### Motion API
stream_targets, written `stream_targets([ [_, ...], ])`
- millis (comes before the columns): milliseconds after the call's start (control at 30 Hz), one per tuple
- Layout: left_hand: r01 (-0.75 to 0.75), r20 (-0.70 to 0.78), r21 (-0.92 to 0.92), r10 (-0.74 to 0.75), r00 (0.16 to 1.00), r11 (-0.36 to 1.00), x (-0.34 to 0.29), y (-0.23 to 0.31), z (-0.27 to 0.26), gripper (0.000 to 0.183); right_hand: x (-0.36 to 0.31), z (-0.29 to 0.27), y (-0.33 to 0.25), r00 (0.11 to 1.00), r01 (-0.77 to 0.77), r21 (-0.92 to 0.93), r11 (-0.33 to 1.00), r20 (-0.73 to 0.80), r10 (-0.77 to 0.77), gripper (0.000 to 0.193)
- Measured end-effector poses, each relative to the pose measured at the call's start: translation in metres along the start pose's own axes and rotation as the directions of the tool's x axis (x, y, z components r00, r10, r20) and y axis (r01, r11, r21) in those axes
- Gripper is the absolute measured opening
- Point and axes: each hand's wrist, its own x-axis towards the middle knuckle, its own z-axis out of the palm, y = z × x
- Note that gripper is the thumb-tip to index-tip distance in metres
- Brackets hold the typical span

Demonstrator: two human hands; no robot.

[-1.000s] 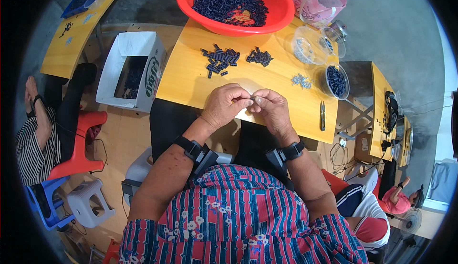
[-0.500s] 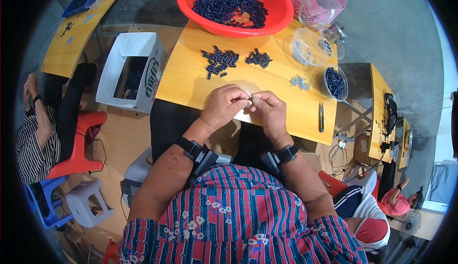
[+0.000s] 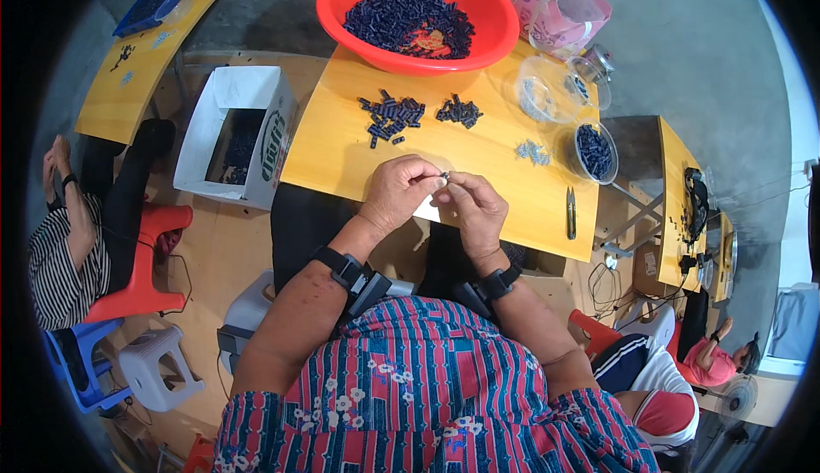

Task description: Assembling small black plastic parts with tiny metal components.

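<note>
My left hand is closed in a pinch at the table's front edge, thumb and forefinger on a small dark part. My right hand meets it there, its thumb and fingertips pressed at the same part. Most of that part is hidden by the fingertips. Beyond my hands lie a larger pile of short dark-blue plastic pieces and a smaller pile of similar pieces. To the right sits a little heap of small silvery metal bits. Dark thread snips rest near the table's right edge.
A big red basin of dark pieces stands at the back of the yellow table. Clear tubs and a pink bag are at right. A white box stands left of the table. Other people sit at both sides.
My right hand has turned a little and its fingers have shifted on the small part. The left hand keeps its pinch. The whole view has tilted slightly.
</note>
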Motion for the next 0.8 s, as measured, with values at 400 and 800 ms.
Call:
stream_targets([
  [400,-0.011,0.011,-0.005,0.011,1.0,1.0,0.0,-0.002,-0.003,0.01,0.0,0.012,0.007,0.996,0.083,-0.068,0.994,0.022,-0.082,0.013],
  [800,0.021,0.026,0.021,-0.021,0.999,1.0,0.0,0.003,-0.004,0.01,-0.004,0.014,0.001,0.995,0.095,-0.132,0.987,-0.005,-0.096,0.015],
])
